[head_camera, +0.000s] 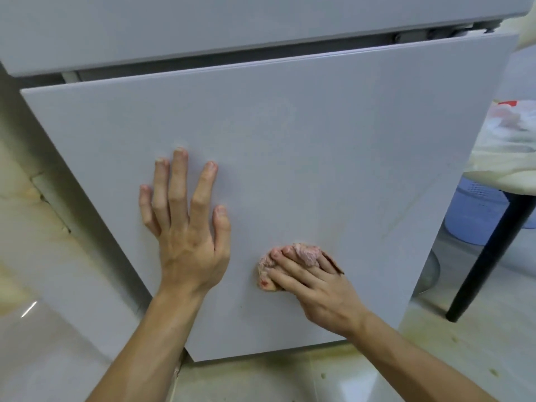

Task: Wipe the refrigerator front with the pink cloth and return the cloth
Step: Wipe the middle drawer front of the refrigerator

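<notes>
Nearest, the left hand (185, 236) is laid flat, fingers spread, on the refrigerator door (333, 134), while low on that door the pink cloth (307, 253) is held bunched under curled fingers of the right hand (316, 291); soft, light and limp, it is judged best gripped as a wad.

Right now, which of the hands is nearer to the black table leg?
Right: the right hand holds the pink cloth on the fridge door, closer to the table leg; the left hand lies flat farther left.
</notes>
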